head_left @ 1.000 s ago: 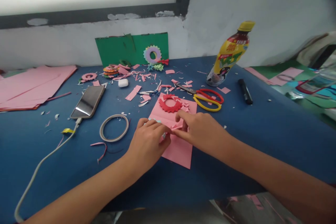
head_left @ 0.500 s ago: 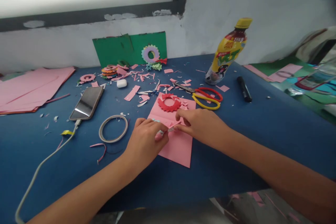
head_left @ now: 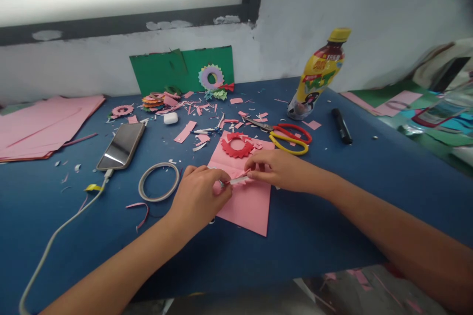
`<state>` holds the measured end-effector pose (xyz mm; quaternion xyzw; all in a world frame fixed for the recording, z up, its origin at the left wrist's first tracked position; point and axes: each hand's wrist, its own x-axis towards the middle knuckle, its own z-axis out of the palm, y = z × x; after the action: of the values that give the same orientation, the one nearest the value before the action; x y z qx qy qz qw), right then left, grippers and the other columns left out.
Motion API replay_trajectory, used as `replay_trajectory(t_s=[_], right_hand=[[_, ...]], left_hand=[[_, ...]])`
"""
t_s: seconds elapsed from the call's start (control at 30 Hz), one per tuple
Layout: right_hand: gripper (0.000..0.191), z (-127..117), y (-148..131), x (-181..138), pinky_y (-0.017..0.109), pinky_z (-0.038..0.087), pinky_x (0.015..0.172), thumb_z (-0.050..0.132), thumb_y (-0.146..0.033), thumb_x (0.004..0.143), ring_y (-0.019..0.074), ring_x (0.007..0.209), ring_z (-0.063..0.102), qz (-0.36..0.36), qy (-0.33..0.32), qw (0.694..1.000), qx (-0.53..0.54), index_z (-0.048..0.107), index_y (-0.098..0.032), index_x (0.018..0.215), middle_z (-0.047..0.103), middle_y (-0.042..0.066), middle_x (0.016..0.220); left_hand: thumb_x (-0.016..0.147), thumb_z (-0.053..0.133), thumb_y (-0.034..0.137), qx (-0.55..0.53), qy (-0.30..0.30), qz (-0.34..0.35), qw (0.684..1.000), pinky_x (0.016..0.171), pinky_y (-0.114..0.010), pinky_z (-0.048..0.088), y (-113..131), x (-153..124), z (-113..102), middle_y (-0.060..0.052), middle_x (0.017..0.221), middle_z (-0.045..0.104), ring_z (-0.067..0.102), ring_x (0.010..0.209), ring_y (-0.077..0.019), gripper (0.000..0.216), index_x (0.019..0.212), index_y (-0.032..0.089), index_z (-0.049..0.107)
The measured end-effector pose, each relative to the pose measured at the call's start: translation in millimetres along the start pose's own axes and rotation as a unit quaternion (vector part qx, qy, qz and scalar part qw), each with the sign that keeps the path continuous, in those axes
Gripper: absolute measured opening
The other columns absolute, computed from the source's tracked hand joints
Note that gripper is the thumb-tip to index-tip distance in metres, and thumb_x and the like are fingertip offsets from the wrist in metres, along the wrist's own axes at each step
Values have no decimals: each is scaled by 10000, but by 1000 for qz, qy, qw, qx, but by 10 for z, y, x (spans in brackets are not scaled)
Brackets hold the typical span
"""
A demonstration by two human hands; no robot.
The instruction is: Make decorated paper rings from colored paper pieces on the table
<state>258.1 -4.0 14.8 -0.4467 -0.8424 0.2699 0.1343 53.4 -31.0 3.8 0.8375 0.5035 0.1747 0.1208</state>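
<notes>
Fingertips of my left hand (head_left: 199,194) pinch the left end of a small pink paper piece with a white strip (head_left: 239,180) along it. The thumb and fingers of my right hand (head_left: 275,170) close on its other end. Both hands hover over a creased pink paper sheet (head_left: 253,214), which lies on the table. A red paper ring with a toothed edge (head_left: 227,150) rests on the sheet's far part, small pink scraps beside it. Just beyond my right hand are scissors (head_left: 291,149) with one red and one yellow handle. My fingers partly cover the held piece.
Left of my hands lie a tape roll (head_left: 142,188) and a phone (head_left: 122,145) with a white cable (head_left: 61,226). Paper scraps (head_left: 185,131) litter the back. A yellow bottle (head_left: 320,74) and black marker (head_left: 342,127) stand or lie right. Pink sheets (head_left: 48,123) are stacked far left.
My left hand has shifted slightly left and turned. The white strip between my fingertips now shows more. The right hand keeps its pinch, moved a little left.
</notes>
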Motion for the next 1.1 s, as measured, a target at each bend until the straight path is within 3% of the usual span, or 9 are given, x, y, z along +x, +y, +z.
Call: replay_trajectory(t_s=[0.2, 0.3, 0.43, 0.57, 0.73, 0.87, 1.1], right_hand=[[88, 19, -73, -23, 206, 361, 557, 558, -212, 781, 100, 613, 527, 14, 3, 1000, 15, 634, -170, 798, 633, -2, 705], [94, 45, -97, -34, 205, 369, 566, 558, -231, 786, 98, 627, 537, 7, 33, 999, 23, 631, -171, 789, 637, -3, 714], [123, 62, -128, -45, 205, 374, 557, 557, -273, 793, 95, 631, 537, -9, 74, 996, 50, 634, -181, 765, 635, -11, 708], [113, 54, -171, -52, 200, 403, 562, 547, -242, 794, 91, 631, 554, -5, 84, 990, 112, 638, -179, 771, 637, -8, 714], [114, 51, -231, -66, 194, 438, 580, 554, -231, 789, 104, 688, 573, -3, 100, 980, 171, 652, -174, 781, 649, 8, 748], [119, 71, -259, -80, 196, 455, 594, 556, -235, 796, 117, 738, 578, -15, 116, 979, 165, 663, -185, 782, 645, 14, 766], [107, 136, -263, -95, 222, 466, 636, 566, -222, 800, 119, 731, 582, -9, 99, 985, 138, 668, -196, 785, 627, 18, 792]], left_hand=[[777, 556, 306, -37, -30, -12, 999, 660, -313, 325, 37, -3, -34, 26, 602, 621, 544, 621, -163, 119, 760, 220, 635], [792, 556, 292, -48, -13, -2, 999, 641, -308, 343, 30, 3, -27, 17, 662, 648, 565, 657, -172, 106, 771, 215, 625], [811, 554, 255, -64, 63, 92, 992, 710, -306, 406, 16, -2, -2, -28, 904, 658, 585, 830, -183, 92, 842, 200, 622], [837, 537, 236, -80, 91, 153, 981, 735, -254, 453, 4, -26, 12, -25, 923, 645, 590, 833, -143, 109, 896, 201, 621], [862, 505, 215, -26, 116, 196, 973, 713, -241, 455, -22, -25, -4, -18, 963, 643, 604, 842, -133, 140, 950, 209, 614], [872, 479, 201, -2, 105, 196, 975, 719, -275, 447, -18, -29, -34, -20, 981, 635, 598, 858, -152, 157, 963, 220, 605], [830, 518, 147, -83, 1, 120, 989, 746, -280, 441, -10, -31, -63, -19, 951, 591, 568, 864, -158, 120, 885, 222, 594]])
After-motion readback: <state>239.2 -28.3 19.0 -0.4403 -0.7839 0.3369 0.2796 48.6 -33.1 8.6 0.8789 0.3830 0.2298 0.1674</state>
